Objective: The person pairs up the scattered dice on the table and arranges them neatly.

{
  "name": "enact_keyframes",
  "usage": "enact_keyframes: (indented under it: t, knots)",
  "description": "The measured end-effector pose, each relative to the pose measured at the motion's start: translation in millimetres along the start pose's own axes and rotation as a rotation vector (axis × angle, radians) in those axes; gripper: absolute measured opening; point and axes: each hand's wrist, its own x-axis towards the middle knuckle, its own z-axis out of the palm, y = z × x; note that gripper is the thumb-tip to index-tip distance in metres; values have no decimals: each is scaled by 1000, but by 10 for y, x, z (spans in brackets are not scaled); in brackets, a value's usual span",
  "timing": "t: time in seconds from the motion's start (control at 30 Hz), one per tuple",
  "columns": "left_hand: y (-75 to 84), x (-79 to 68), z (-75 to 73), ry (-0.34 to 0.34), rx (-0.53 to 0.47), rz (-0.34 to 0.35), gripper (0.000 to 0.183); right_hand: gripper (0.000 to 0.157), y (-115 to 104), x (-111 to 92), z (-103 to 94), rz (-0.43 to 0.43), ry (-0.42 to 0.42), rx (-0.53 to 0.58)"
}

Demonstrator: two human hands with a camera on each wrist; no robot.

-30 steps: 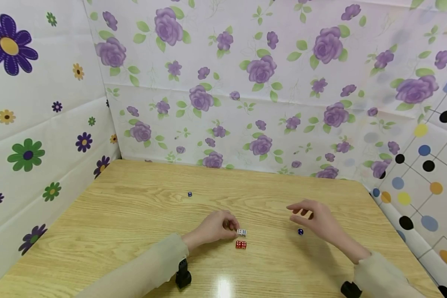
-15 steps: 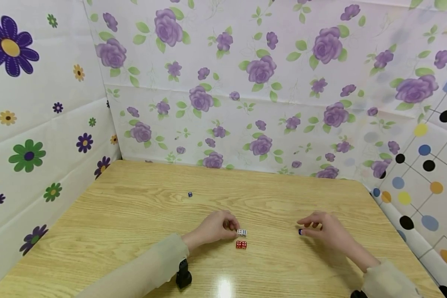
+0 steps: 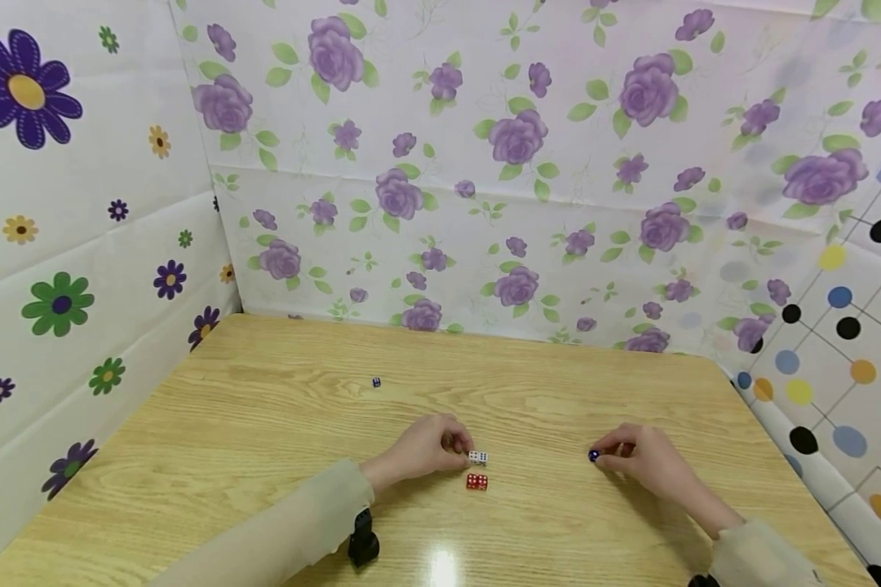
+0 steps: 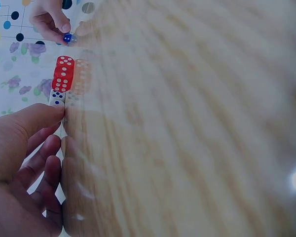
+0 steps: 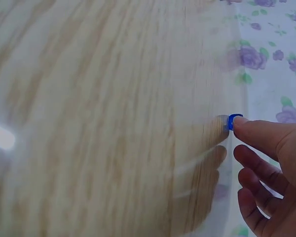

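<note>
My left hand [image 3: 427, 446] holds the left end of a pair of white dice [image 3: 478, 457] standing side by side on the table. Its thumb lies against a white die [image 4: 57, 98] in the left wrist view, and the index fingertip is hidden. Just in front of the white pair sit two red dice [image 3: 476, 482], pressed together, their white pips showing. Over on the right, my right hand [image 3: 648, 459] pinches a blue die [image 3: 594, 456] between thumb and index finger, down at the tabletop. The same blue die [image 5: 234, 121] shows partly behind the thumb in the right wrist view.
Another blue die [image 3: 376, 381] lies alone toward the back left of the wooden table [image 3: 294, 359]. A flowered cloth [image 3: 440, 163] hangs behind the table, with patterned cloths at both sides. Each wrist wears a black camera mount [image 3: 363, 545].
My right hand has come down and to the right, and its thumb and index finger have closed on the blue die. The left hand stays at the white dice.
</note>
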Motion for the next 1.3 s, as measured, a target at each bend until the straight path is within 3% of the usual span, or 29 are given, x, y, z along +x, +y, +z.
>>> enact_keyframes:
  t: [0.9,1.3]
  knots:
    - [-41,11,13,-1,23,36,8,9,-193,176,194,-30,-41,50]
    - [-19,-4,-11,-13,-19,8,9,7,-395,308,340,-104,-30,26]
